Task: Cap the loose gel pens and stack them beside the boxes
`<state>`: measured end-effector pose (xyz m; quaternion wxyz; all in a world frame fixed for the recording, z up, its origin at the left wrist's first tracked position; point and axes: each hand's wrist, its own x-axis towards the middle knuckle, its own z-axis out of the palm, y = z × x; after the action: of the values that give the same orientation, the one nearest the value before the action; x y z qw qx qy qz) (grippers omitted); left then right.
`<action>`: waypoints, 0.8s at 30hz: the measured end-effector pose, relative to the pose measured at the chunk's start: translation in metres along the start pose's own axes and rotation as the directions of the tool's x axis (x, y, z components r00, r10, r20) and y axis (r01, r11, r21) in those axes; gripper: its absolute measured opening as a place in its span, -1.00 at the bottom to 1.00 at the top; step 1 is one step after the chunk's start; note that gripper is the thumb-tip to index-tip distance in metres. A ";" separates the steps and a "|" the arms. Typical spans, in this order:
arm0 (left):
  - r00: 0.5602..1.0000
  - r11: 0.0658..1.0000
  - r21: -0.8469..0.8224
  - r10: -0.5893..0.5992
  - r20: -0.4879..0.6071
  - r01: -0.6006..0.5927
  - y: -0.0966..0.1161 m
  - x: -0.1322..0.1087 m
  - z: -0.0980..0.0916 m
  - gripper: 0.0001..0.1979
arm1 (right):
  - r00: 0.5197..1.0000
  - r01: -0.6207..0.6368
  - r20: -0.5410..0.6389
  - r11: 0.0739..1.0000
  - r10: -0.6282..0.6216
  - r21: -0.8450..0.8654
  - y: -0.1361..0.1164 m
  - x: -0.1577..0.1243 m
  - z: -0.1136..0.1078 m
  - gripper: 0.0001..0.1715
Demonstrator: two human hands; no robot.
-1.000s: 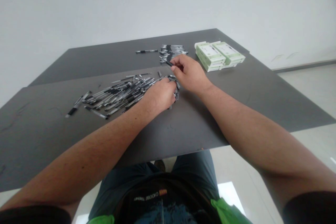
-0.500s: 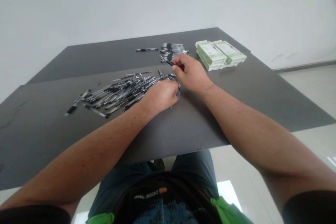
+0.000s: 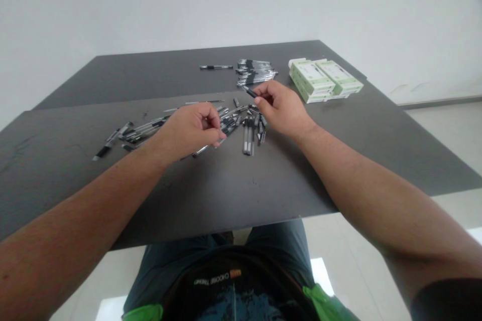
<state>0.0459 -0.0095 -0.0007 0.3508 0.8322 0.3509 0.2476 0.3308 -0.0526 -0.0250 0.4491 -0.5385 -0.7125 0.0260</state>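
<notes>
My right hand [image 3: 280,108] pinches a black-gripped pen [image 3: 248,91] between thumb and fingers, its tip end pointing up and left. Below that hand lie several small loose pen caps [image 3: 260,128] and a few clear pen barrels [image 3: 247,138] side by side. My left hand [image 3: 194,130] hovers over the big heap of pens [image 3: 145,129], its fingers curled and thumb pressed in. Whatever its fingertips hold, if anything, is too small to make out. The hand and forearm hide the middle of the heap.
A neat bundle of pens [image 3: 256,71] lies farther back, with a single pen [image 3: 216,67] to its left. Green and white boxes [image 3: 312,80] are stacked at the back right. The grey table [image 3: 226,190] ends just before my lap, and a white wall stands behind it.
My left hand has moved left and lifted off the caps and barrels, which now show. My right hand keeps the pen at nearly the same place.
</notes>
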 end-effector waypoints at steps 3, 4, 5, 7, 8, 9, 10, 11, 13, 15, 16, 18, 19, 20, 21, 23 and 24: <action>0.984 0.962 -0.208 -0.168 0.059 0.177 -0.010 -0.011 -0.006 -0.81 | 1.000 -0.001 0.027 1.000 0.001 0.013 -0.006 -0.003 0.000 -0.83; 0.983 0.954 -0.236 -0.178 0.053 0.185 -0.013 -0.013 -0.007 -0.81 | 0.999 0.001 0.036 1.000 -0.002 0.016 -0.007 -0.004 0.000 -0.82; 0.984 0.951 -0.250 -0.174 0.042 0.179 -0.015 -0.015 -0.008 -0.82 | 0.999 0.004 0.045 1.000 -0.005 0.018 -0.009 -0.006 0.000 -0.81; 0.988 0.954 -0.258 -0.155 0.011 0.152 -0.019 -0.018 -0.009 -0.83 | 0.998 0.001 0.068 1.000 -0.003 0.020 -0.012 -0.008 0.000 -0.79; 0.989 0.957 -0.254 -0.146 -0.002 0.141 -0.022 -0.019 -0.009 -0.84 | 0.997 -0.001 0.081 1.000 -0.001 0.021 -0.013 -0.009 0.000 -0.78; 0.990 0.960 -0.249 -0.138 -0.015 0.130 -0.024 -0.020 -0.010 -0.83 | 0.996 -0.001 0.093 1.000 -0.001 0.021 -0.015 -0.011 0.000 -0.77; 0.991 0.964 -0.239 -0.130 -0.027 0.120 -0.025 -0.021 -0.010 -0.82 | 0.994 0.004 0.106 1.000 -0.006 0.018 -0.017 -0.012 0.000 -0.77; 0.992 0.969 -0.221 -0.120 -0.040 0.108 -0.027 -0.022 -0.010 -0.81 | 0.993 0.015 0.120 1.000 -0.017 0.011 -0.020 -0.013 -0.001 -0.77; 0.992 0.983 -0.164 -0.093 -0.081 0.079 -0.027 -0.025 -0.008 -0.81 | 0.987 0.042 0.155 0.999 -0.039 -0.012 -0.027 -0.016 -0.002 -0.79; 0.989 0.994 -0.098 -0.054 -0.140 0.041 -0.024 -0.028 -0.005 -0.83 | 0.978 0.074 0.200 0.997 -0.065 -0.035 -0.033 -0.019 -0.003 -0.79; 0.985 0.998 -0.066 -0.029 -0.169 0.018 -0.022 -0.029 -0.004 -0.85 | 0.971 0.099 0.223 0.994 -0.088 -0.038 -0.036 -0.020 -0.003 -0.78; 0.978 1.000 0.001 0.009 -0.210 -0.009 -0.017 -0.031 0.000 -0.87 | 0.955 0.160 0.258 0.987 -0.147 -0.029 -0.041 -0.023 -0.003 -0.77; 0.974 1.000 0.021 0.020 -0.224 -0.016 -0.016 -0.032 0.001 -0.87 | 0.947 0.189 0.266 0.982 -0.178 -0.019 -0.042 -0.024 -0.003 -0.77; 0.971 0.999 0.029 0.030 -0.236 -0.024 -0.014 -0.033 0.002 -0.86 | 0.942 0.213 0.268 0.977 -0.203 -0.009 -0.042 -0.025 -0.003 -0.78; 0.968 0.999 0.026 0.040 -0.247 -0.035 -0.014 -0.033 0.003 -0.85 | 0.937 0.232 0.268 0.973 -0.223 -0.002 -0.042 -0.025 -0.003 -0.78; 0.962 0.998 0.010 0.063 -0.265 -0.062 -0.013 -0.034 0.004 -0.84 | 0.932 0.252 0.266 0.968 -0.244 0.003 -0.041 -0.026 -0.002 -0.78; 0.960 0.997 0.007 0.074 -0.271 -0.075 -0.012 -0.035 0.004 -0.84 | 0.931 0.256 0.268 0.967 -0.247 0.001 -0.041 -0.026 -0.002 -0.78</action>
<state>0.0213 -0.0310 -0.0180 0.2916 0.8025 0.3636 0.3726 0.3023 -0.0912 -0.0186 0.3399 -0.4418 -0.8297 0.0282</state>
